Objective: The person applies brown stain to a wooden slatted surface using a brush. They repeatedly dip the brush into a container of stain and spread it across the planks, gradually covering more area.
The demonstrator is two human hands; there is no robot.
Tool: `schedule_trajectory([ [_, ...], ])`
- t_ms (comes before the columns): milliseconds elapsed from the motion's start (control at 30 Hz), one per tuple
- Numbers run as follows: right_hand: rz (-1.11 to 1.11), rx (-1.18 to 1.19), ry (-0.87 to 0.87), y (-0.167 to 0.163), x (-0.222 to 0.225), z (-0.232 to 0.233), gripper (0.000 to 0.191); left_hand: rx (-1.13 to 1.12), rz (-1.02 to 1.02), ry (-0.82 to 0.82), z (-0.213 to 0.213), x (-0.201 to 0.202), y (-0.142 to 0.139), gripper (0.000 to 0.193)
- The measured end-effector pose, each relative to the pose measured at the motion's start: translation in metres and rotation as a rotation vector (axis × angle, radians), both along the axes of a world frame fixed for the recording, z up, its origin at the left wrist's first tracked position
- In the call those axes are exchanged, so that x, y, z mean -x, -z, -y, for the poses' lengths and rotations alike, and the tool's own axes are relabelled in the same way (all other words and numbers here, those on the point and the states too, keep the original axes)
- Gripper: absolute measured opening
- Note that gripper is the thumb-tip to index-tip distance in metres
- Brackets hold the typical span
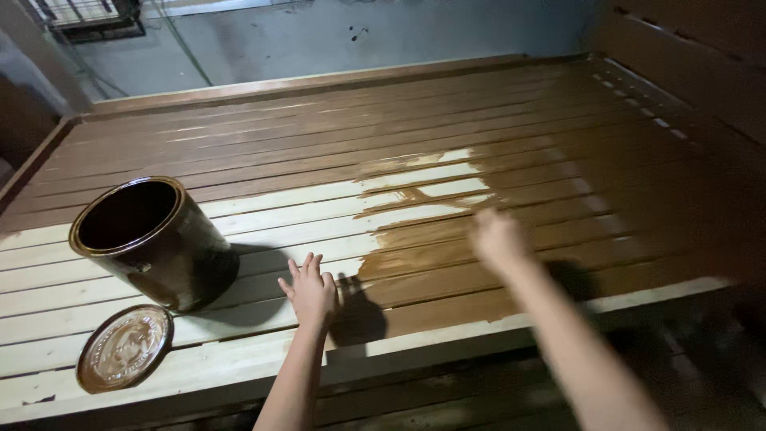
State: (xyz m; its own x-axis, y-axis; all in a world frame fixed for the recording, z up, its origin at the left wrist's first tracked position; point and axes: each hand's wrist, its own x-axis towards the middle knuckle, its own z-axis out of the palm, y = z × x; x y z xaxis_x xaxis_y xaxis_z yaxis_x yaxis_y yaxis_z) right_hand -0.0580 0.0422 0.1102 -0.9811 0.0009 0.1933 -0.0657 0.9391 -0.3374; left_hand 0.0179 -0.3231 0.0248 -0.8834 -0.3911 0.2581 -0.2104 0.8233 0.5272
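Nearest to us, our left hand point(309, 291) lies flat on the slatted wooden platform point(239, 363), fingers spread and gripping nothing; it looks like a brace, taking our weight as we lean over the boards. It rests on bare pale slats just to the right of the open stain can point(152, 239).

Further right of the can, our right hand point(496, 238) is a blur over the wet brown patch. It seems bunched up, perhaps around a rag or applicator, but we cannot tell whether it grips anything or how the fingers sit. The blur suggests a wiping stroke along the grain.

Now the can itself: dark, glossy, streaked brown down its sides, standing upright on unstained boards, probably kept within reach of the work. Its round lid point(124, 348) lies flat just in front of the can, toward us, its upturned face coated brown.

Beyond the can, the platform changes colour. Pale raw slats run right of it to a ragged edge of fresh stain point(415, 195), and everything behind and further right is already deep brown. Past the far rim stands a grey wall point(335, 36).
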Motion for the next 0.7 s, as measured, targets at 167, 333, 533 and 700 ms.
schedule_trajectory([
  [167,-0.170,0.215,-0.379,0.030,-0.029,0.170,0.021,-0.024,0.012,-0.001,0.008,0.002,-0.002,0.051],
  [333,-0.249,0.541,-0.368,0.038,-0.016,0.208,0.033,0.014,0.041,-0.015,0.012,0.013,-0.007,0.051],
  [533,-0.212,0.939,-0.251,0.062,0.036,0.066,0.021,0.010,0.030,0.013,0.001,0.022,-0.002,0.051],
  [700,-0.406,0.636,-0.010,0.049,0.054,-0.087,0.033,0.014,0.042,0.043,-0.014,0.034,0.005,0.051],
])
